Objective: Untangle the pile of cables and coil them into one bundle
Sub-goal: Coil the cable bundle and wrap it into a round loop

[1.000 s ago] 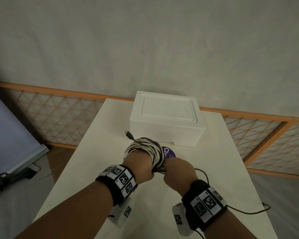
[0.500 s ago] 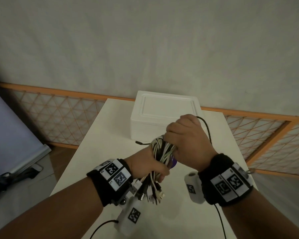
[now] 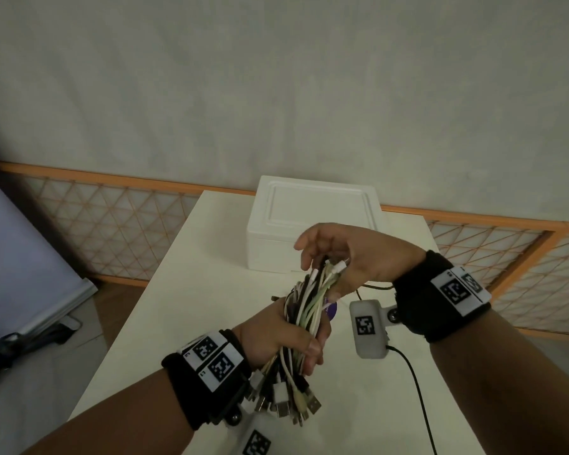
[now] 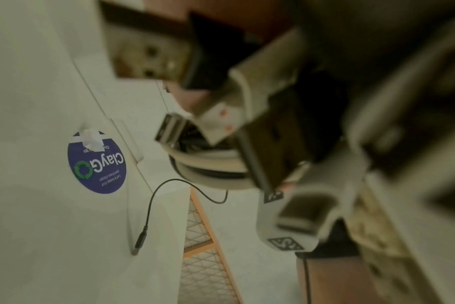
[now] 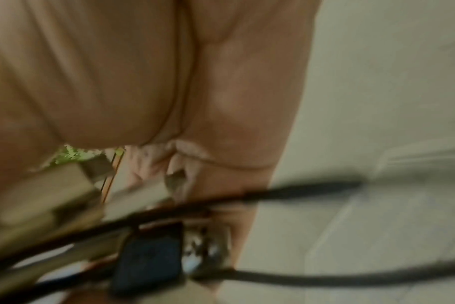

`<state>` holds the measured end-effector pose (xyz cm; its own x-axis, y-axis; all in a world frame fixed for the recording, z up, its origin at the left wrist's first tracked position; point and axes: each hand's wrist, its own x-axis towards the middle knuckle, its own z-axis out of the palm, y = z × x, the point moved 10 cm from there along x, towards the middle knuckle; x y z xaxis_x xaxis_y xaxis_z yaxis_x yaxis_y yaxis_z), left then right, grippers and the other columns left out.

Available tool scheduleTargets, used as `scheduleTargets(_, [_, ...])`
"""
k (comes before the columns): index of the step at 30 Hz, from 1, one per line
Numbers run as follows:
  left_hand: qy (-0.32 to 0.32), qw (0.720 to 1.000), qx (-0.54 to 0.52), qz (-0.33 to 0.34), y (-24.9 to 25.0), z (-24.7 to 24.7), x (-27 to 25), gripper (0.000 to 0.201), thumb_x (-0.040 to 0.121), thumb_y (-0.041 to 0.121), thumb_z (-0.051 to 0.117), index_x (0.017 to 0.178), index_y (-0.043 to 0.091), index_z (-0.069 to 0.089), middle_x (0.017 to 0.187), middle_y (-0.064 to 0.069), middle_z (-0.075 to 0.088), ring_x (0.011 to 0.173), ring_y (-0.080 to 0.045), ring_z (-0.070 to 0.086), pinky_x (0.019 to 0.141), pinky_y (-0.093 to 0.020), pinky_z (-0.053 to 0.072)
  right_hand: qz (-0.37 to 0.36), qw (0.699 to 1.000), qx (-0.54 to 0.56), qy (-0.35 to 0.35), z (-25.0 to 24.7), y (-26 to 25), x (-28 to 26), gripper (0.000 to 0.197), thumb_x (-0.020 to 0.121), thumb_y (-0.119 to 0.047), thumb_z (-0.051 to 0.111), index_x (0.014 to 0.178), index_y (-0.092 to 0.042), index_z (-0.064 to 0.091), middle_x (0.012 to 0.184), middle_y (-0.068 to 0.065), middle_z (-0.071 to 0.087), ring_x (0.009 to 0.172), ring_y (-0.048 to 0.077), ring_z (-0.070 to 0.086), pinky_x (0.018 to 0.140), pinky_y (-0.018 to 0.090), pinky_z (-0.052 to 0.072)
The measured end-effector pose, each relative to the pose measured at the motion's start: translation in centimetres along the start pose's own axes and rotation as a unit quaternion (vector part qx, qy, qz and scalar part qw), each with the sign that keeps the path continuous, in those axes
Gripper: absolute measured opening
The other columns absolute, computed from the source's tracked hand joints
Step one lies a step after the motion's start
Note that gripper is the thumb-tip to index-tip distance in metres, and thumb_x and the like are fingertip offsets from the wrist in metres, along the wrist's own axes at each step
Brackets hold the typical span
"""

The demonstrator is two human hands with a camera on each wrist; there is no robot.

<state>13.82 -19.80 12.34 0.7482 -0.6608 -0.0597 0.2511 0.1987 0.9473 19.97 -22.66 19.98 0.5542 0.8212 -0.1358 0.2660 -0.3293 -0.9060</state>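
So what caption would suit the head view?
Left hand grips a bundle of cables; right hand cups its top end above the white table.

**Setting: bare indoor room, kind unclear**

White table [image 3: 184,290] against a plain grey wall [image 3: 276,77]; orange lattice panelling [image 3: 105,224] along the wall's foot; white foam box [image 3: 312,221] on the table; round purple sticker [image 4: 96,162] there too.

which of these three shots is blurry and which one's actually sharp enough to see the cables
Head view: dim but sharp; the cables in the left hand read clearly, right hand at their top. Left wrist view: plugs up close are out of focus, the round sticker behind is crisp. Right wrist view: smeared throughout by blur, mostly palm.
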Motion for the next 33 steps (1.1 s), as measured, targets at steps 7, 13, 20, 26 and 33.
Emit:
scheduleTargets(7, [-0.024, 0.999, 0.01, 0.025, 1.0, 0.9, 0.5, 0.008, 0.066, 0.007, 0.066, 0.072, 0.006, 0.06, 0.055, -0.004, 0.061, 0.05, -0.017, 0.059, 0.078, -0.035, 0.048, -0.135, 0.971, 0.052, 0.192, -1.2, -1.3, 0.0, 0.022, 0.069, -0.031, 0.076, 0.082, -0.015, 0.068, 0.085, -0.007, 0.069, 0.081, 0.008, 0.064, 0.074, 0.023, 0.049])
scheduleTargets(13, [-0.072, 0.996, 0.053, 0.018, 1.1, 2.8, 0.2, 0.004, 0.071, 0.006, 0.063, 0.074, 0.008, 0.061, 0.058, 0.001, 0.065, 0.053, -0.014, 0.059, 0.078, -0.043, 0.042, -0.148, 0.947, 0.028, 0.282, -0.7, -1.3, -0.6, 0.031, 0.079, -0.032, 0.06, 0.06, -0.008, 0.06, 0.064, -0.004, 0.058, 0.064, 0.008, 0.055, 0.067, 0.022, 0.044])
scheduleTargets(20, [-0.055, 0.996, 0.069, 0.004, 0.1, 2.5, -0.5, 0.006, 0.069, 0.007, 0.063, 0.074, 0.009, 0.06, 0.059, 0.004, 0.065, 0.054, -0.011, 0.06, 0.064, -0.027, 0.049, -0.121, 0.951, 0.157, 0.238, 0.8, 0.3, 0.3, 0.021, 0.07, -0.001, 0.054, 0.08, -0.017, 0.063, 0.085, 0.005, 0.066, 0.07, 0.023, 0.056, 0.066, 0.032, 0.045])
scheduleTargets(26, [-0.071, 0.997, 0.03, 0.029, 0.3, 2.6, -0.8, 0.009, 0.071, 0.008, 0.063, 0.075, 0.016, 0.063, 0.059, 0.002, 0.065, 0.055, -0.013, 0.059, 0.077, -0.039, 0.042, -0.097, 0.96, 0.172, 0.2, 1.6, 0.0, 0.1, 0.02, 0.087, -0.017, 0.052, 0.082, -0.015, 0.071, 0.072, 0.003, 0.068, 0.066, 0.011, 0.059, 0.066, 0.023, 0.048])
scheduleTargets(33, [-0.089, 0.987, -0.102, 0.09, 2.2, 1.1, 0.2, 0.019, 0.068, 0.019, 0.078, 0.076, 0.01, 0.063, 0.059, -0.005, 0.067, 0.053, -0.014, 0.061, 0.071, -0.029, 0.048, -0.038, 0.95, 0.172, 0.257, 0.5, 4.6, 0.7, 0.064, 0.091, -0.06, 0.036, 0.107, -0.003, 0.062, 0.095, 0.013, 0.068, 0.086, 0.019, 0.065, 0.08, 0.027, 0.051])
